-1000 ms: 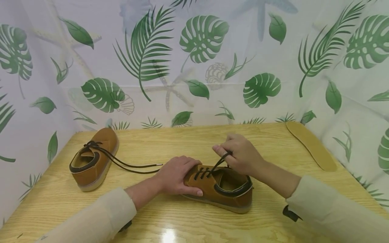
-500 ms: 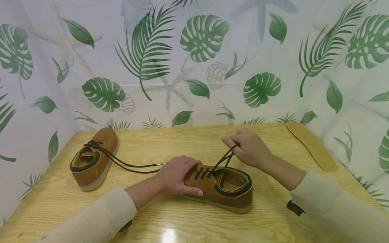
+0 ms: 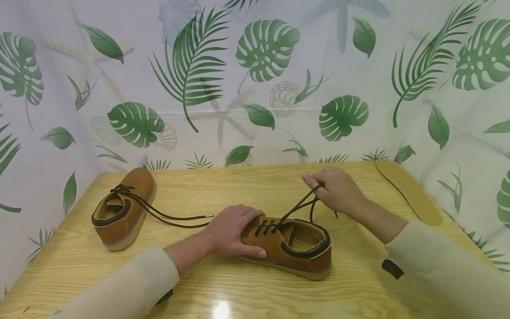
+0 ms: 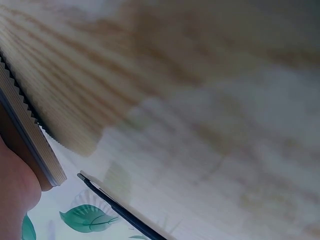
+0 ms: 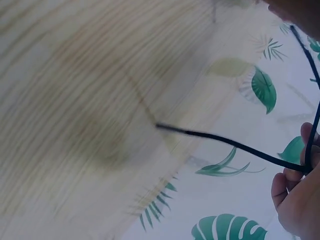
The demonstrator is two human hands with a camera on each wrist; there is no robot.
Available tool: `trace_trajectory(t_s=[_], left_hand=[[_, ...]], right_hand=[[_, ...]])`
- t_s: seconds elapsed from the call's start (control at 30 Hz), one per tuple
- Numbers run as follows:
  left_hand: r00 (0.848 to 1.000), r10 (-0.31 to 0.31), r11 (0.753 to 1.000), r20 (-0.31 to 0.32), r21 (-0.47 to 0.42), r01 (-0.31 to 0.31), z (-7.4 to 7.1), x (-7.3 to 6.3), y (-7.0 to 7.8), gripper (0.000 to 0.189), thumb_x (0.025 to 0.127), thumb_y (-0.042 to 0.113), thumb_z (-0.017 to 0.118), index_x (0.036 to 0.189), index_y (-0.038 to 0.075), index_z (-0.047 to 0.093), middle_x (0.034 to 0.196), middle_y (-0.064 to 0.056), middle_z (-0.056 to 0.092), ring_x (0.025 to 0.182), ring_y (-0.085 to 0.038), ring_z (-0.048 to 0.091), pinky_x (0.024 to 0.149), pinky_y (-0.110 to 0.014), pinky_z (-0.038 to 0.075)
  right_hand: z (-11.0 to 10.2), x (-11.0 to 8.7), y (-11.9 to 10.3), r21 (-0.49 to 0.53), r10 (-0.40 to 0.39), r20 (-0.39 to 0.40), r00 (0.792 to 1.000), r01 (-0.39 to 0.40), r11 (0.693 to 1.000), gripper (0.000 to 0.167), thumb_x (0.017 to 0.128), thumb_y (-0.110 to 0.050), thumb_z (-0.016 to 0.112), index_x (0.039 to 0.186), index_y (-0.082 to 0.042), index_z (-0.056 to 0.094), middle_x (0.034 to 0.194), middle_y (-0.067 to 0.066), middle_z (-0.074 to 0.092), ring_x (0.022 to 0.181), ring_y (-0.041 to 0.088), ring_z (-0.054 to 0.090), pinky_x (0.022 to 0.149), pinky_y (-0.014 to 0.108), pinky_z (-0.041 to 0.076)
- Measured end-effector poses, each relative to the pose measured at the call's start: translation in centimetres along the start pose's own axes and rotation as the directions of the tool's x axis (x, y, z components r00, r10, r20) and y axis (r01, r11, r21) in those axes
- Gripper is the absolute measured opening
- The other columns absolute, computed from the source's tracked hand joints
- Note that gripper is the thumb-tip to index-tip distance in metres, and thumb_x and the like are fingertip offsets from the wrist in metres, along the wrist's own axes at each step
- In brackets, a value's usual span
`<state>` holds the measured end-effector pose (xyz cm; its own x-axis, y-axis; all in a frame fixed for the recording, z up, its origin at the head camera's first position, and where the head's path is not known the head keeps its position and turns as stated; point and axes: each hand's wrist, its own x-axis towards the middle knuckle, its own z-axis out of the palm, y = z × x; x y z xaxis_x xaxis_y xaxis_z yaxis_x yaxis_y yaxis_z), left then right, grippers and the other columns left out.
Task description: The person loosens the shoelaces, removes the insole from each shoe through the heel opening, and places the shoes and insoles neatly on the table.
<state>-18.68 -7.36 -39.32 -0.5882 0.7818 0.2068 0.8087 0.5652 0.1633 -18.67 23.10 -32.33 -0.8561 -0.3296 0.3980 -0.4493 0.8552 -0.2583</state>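
Observation:
In the head view a brown lace-up shoe [image 3: 275,248] lies sole down on the table, its dark-collared opening toward the right. My left hand [image 3: 233,232] grips its toe end, thumb along the near side and fingers over the top. Above the opening, my right hand [image 3: 336,190] pinches the dark shoelaces [image 3: 296,207], which run up slanting from the eyelets. A loose lace end dangles below that hand. The right wrist view shows the curled fingers [image 5: 295,200] around the lace [image 5: 225,142]. The left wrist view catches the sole edge [image 4: 35,130] beside my hand.
A matching brown shoe [image 3: 137,190] stands at the left, its laces [image 3: 171,218] trailing toward my left hand. A tan insole [image 3: 408,192] lies at the table's right edge. Behind the wooden table [image 3: 247,288] hangs a leaf-print cloth [image 3: 279,128].
My right hand has moved up and to the right, drawing the laces out longer above the shoe; a loose end now shows beneath it. My left hand and the shoe have stayed put.

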Motion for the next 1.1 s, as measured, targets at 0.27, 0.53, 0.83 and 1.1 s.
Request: trace_trajectory(t_s=[0.27, 0.53, 0.83, 1.1], left_hand=[[1.0, -0.001, 1.0, 0.002, 0.005, 0.001, -0.1, 0.0, 0.0, 0.086, 0.077, 0.075, 0.064, 0.142, 0.02, 0.05, 0.133, 0.003, 0.06, 0.124, -0.018, 0.055, 0.108, -0.043, 0.042], [1.0, -0.005, 1.0, 0.007, 0.0, 0.005, -0.1, -0.1, 0.1, 0.086, 0.078, 0.074, 0.065, 0.143, 0.019, 0.05, 0.134, 0.002, 0.06, 0.126, -0.019, 0.054, 0.108, -0.043, 0.042], [1.0, -0.001, 1.0, 0.003, 0.017, 0.001, -0.1, -0.1, 0.1, 0.086, 0.078, 0.074, 0.065, 0.143, 0.019, 0.05, 0.134, 0.002, 0.06, 0.124, -0.018, 0.055, 0.107, -0.043, 0.043], [1.0, -0.011, 1.0, 0.008, 0.018, 0.01, 0.0, -0.1, 0.0, 0.088, 0.077, 0.075, 0.064, 0.143, 0.019, 0.05, 0.135, 0.002, 0.06, 0.125, -0.018, 0.054, 0.108, -0.043, 0.042]], right_hand=[[-0.2, 0.0, 1.9, 0.006, 0.024, 0.037, 0.999, -0.024, 1.0, 0.056, 0.107, -0.039, 0.044, 0.055, -0.019, 0.036, 0.053, -0.006, 0.031, 0.054, 0.014, 0.034, 0.058, 0.03, 0.033], [-0.3, -0.3, 3.4, -0.011, 0.074, 0.074, 0.994, -0.074, 0.997, 0.057, 0.107, -0.045, 0.039, 0.057, -0.019, 0.041, 0.052, -0.005, 0.037, 0.053, 0.014, 0.04, 0.063, 0.032, 0.038], [-0.4, -0.6, 4.9, -0.015, 0.137, 0.098, 0.986, -0.136, 0.991, 0.057, 0.107, -0.046, 0.038, 0.059, -0.018, 0.044, 0.052, -0.004, 0.036, 0.052, 0.015, 0.038, 0.064, 0.033, 0.038], [-0.4, -1.0, 6.1, -0.053, 0.154, 0.117, 0.981, -0.149, 0.987, 0.055, 0.107, -0.045, 0.039, 0.06, -0.018, 0.045, 0.054, -0.004, 0.037, 0.053, 0.016, 0.038, 0.062, 0.032, 0.036]])
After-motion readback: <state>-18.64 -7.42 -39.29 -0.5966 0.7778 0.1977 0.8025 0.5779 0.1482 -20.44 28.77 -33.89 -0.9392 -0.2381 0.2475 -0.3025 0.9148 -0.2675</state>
